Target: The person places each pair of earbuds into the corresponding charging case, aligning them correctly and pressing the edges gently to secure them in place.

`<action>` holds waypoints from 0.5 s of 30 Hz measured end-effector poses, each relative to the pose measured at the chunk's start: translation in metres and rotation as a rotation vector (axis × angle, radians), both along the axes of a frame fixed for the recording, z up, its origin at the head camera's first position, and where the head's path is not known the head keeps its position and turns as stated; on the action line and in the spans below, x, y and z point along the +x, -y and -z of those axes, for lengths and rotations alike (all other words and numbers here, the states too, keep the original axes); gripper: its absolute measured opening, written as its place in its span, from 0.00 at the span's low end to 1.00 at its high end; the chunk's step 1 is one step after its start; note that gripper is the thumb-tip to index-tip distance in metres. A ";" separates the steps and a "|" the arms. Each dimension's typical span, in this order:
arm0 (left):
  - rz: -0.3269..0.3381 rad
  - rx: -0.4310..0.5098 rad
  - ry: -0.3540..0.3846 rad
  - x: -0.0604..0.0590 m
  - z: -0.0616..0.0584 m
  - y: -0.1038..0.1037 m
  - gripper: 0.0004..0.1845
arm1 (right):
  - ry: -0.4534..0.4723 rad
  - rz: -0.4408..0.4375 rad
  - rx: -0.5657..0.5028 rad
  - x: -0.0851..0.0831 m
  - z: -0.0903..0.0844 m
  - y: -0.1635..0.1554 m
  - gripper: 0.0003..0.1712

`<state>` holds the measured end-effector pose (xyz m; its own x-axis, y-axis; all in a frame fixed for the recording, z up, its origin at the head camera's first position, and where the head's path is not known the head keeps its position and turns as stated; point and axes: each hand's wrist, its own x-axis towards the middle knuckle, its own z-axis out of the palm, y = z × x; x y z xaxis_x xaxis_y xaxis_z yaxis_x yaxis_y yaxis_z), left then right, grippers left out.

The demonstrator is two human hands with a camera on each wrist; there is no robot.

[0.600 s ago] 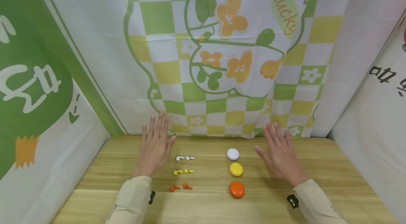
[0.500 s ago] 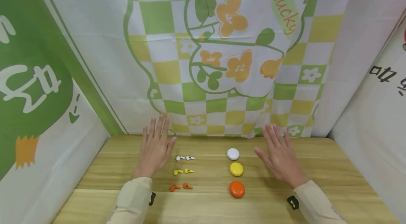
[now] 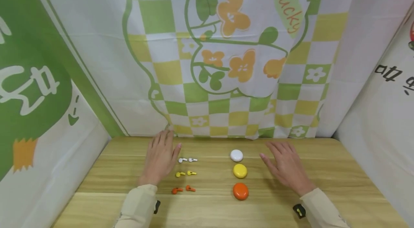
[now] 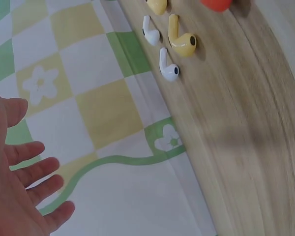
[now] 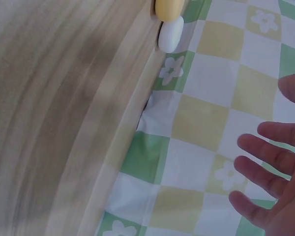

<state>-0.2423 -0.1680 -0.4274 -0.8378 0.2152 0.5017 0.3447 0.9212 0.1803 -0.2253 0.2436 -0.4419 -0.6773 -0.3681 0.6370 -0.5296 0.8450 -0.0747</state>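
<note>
Head view showed both hands spread flat, palms down, above a wooden table, fingers straight and holding nothing. Left hand lay toward the table's rear-left part, its thumb just beside the white earbuds. Behind-to-front along the same column lay the yellow earbuds and the orange earbuds, each pair side by side, well apart from the pairs next to it. Right hand lay toward the rear-right part, its thumb near the white case. Yellow case and orange case followed in one line toward the front edge, all three lids closed. Cases and earbuds formed two parallel columns between the hands, matched in colour row by row. Left wrist view showed the open palm and separated fingers before a checked cloth hanging behind the rear edge. Right wrist view showed the other fingers likewise spread; whether either palm touched the wood could not be told.
</note>
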 end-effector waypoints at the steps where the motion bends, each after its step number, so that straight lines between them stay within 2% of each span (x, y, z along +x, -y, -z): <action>1: 0.001 0.000 -0.004 0.000 0.001 0.000 0.29 | 0.004 0.004 -0.002 0.001 0.001 0.000 0.25; 9: 0.002 -0.002 0.042 0.007 0.010 -0.005 0.26 | 0.047 0.019 0.006 0.008 0.005 0.001 0.17; 15: 0.016 -0.003 0.022 0.011 0.015 -0.010 0.24 | 0.082 0.016 0.037 0.014 0.008 0.007 0.16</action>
